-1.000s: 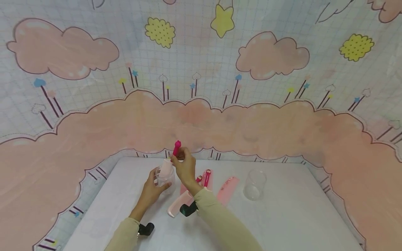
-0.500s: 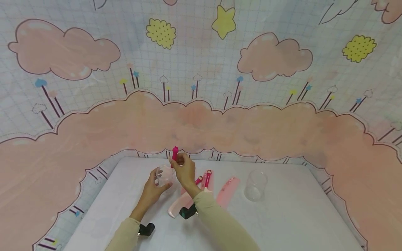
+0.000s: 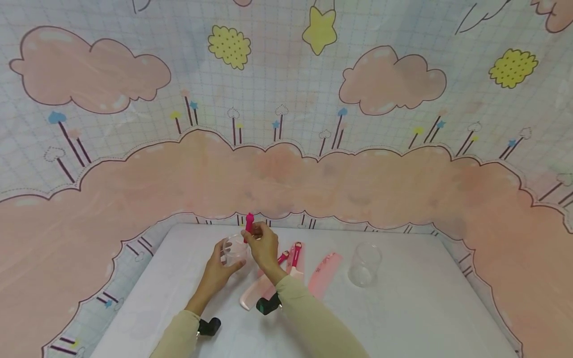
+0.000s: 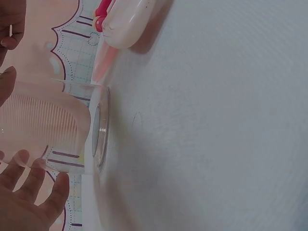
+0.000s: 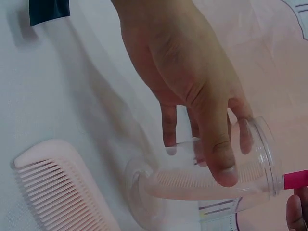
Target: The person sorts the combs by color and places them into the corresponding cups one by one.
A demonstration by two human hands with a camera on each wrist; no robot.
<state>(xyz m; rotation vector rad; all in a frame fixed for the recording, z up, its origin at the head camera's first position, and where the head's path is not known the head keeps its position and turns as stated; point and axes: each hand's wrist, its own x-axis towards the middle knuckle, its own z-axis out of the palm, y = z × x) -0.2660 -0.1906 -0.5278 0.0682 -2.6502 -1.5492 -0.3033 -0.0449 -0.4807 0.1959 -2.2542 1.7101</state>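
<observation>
My left hand [image 3: 218,272] holds a clear jar [image 3: 235,251] by its side, fingers and thumb around the wall. A pale pink comb [image 4: 45,120] is inside the jar, its toothed part near the jar's base. From the rim sticks out the comb's hot-pink handle [image 3: 248,227], which my right hand [image 3: 265,248] pinches between thumb and fingers. In the right wrist view the left thumb [image 5: 219,159] lies along the jar, and only a bit of the right hand shows at the handle.
Several pink combs lie in the middle of the white table [image 3: 416,308], among them a pale one [image 3: 255,294] partly under my right wrist and a flat pink one [image 3: 324,274]. A second clear jar [image 3: 364,266] stands to their right. Patterned cloth [image 3: 313,184] hangs behind.
My right hand has moved down and slightly left, lowering the comb from above the rim into the jar. The left hand and jar have hardly moved.
</observation>
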